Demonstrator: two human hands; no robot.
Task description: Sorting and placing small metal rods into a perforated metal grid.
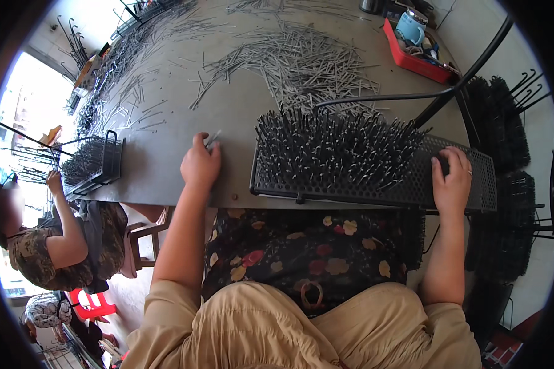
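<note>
A black perforated metal rack (468, 192) lies lengthwise along the near edge of the table. Dense upright black prongs (338, 150) with pale tips fill its left and middle part, while the right end is bare mesh. My right hand (453, 181) rests on that bare end, fingers curled down against the holes; whatever is under the fingertips is hidden. To the left of the rack, my left hand (200, 163) is closed just above the tabletop, with a few thin grey strips (213, 140) sticking out between thumb and fingers.
Loose grey strips (308, 64) are heaped behind the rack. A black curved rod (474, 67) arches over it. At the back right stands a red tray (415, 61) with a blue mug (411, 27). On the left, another person (61, 240) works at a similar rack (98, 161).
</note>
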